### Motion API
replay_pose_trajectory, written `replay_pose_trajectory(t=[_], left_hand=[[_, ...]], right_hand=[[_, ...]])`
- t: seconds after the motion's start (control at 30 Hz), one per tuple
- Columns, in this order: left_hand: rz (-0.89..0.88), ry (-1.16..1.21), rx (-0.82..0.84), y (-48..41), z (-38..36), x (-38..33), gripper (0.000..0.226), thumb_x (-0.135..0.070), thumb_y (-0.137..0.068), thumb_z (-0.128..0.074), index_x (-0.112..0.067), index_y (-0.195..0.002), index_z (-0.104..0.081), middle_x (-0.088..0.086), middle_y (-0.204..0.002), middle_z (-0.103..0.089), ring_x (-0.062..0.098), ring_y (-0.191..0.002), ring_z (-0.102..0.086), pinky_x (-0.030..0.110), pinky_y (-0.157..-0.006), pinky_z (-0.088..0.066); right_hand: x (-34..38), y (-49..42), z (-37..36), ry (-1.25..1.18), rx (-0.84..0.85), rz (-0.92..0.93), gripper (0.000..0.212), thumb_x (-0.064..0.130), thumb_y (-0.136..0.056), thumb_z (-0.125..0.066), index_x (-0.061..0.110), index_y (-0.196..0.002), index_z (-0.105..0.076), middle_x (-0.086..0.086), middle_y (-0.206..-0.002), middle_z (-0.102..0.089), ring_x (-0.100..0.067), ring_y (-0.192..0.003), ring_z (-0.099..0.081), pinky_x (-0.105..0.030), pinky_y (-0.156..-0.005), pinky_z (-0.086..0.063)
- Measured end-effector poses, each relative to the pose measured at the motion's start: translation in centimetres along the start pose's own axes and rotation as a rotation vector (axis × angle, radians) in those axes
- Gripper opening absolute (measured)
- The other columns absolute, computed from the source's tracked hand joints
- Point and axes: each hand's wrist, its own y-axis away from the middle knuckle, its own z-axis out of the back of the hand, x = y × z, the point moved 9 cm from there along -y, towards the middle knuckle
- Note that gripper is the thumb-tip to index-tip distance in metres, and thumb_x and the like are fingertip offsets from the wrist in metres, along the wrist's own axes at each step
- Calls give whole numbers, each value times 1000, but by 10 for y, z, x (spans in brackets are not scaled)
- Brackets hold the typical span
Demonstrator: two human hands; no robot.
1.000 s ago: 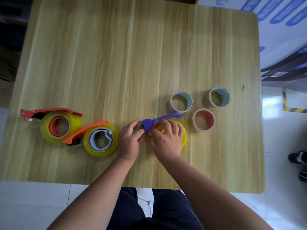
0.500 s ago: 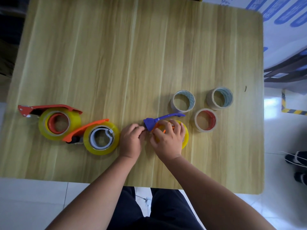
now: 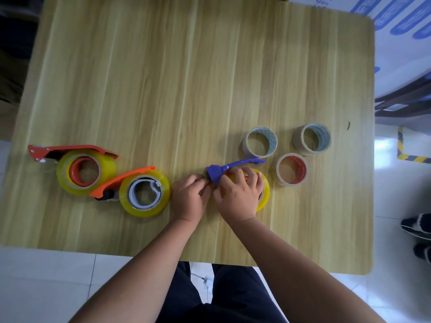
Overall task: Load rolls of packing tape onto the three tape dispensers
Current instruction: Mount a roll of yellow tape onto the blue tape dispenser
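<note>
A purple tape dispenser lies near the table's front middle with a yellow tape roll on it. My right hand covers that roll, fingers curled over its top. My left hand pinches something at the dispenser's purple head; the tape end itself is hidden. To the left lie a red dispenser holding a yellow roll and an orange dispenser holding another yellow roll.
Three nearly bare cardboard cores stand right of my hands: one behind the purple dispenser, one farther right, one with a red inside nearest. The wooden table ends just before my lap. A person's shoes show at the far right.
Both hands stay at the purple dispenser's head; the fingers shifted slightly. The camera view drifted a little.
</note>
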Motion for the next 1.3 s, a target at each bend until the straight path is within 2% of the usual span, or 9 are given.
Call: replay_pose_trajectory(t=[0.23,0.6,0.77,0.9,1.13,1.3], left_hand=[[-30,36,8,-1,-2,2,22,-29,-88,-57,-13,-87,-73,3,-86,-69,26,-73,-60,39,-63,-49],[1,27,19,-2,-2,3,15,-26,-83,-62,-15,-81,-71,2,-76,-66,27,-67,-59,39,-61,-48],[44,150,-14,-2,4,6,13,-24,-83,-66,-13,-87,-73,3,-79,-69,21,-69,-63,36,-63,-51],[-7,213,-3,-3,2,4,10,-21,-86,-67,-15,-92,-73,4,-81,-69,22,-70,-64,38,-61,-50],[-46,108,-36,-4,7,-3,12,-21,-82,-67,-15,-87,-75,3,-81,-69,24,-66,-61,35,-59,-48],[-19,82,0,-4,3,-3,13,-22,-82,-66,-15,-87,-75,1,-79,-68,23,-65,-60,35,-57,-47]], right_hand=[[-5,-3,0,-11,-33,-23,19,38,-79,-61,24,-74,-72,2,-96,-65,-35,-113,-45,-60,-106,-27],[-4,-9,-3,-8,2,-88,25,37,-75,-56,19,-73,-72,0,-86,-62,-39,-112,-48,-60,-103,-27],[-6,-7,-7,2,32,-46,30,42,-80,-51,23,-71,-73,1,-94,-63,-40,-114,-45,-60,-105,-23],[-6,-7,-8,22,55,-28,32,43,-81,-49,25,-73,-74,-1,-101,-63,-39,-118,-41,-61,-105,-21],[-1,-2,-11,42,129,9,31,41,-82,-48,22,-82,-72,-6,-112,-61,-41,-125,-35,-66,-110,-16],[-4,1,4,-75,2,40,15,30,-81,-61,18,-79,-71,-1,-110,-67,-38,-121,-45,-62,-110,-23]])
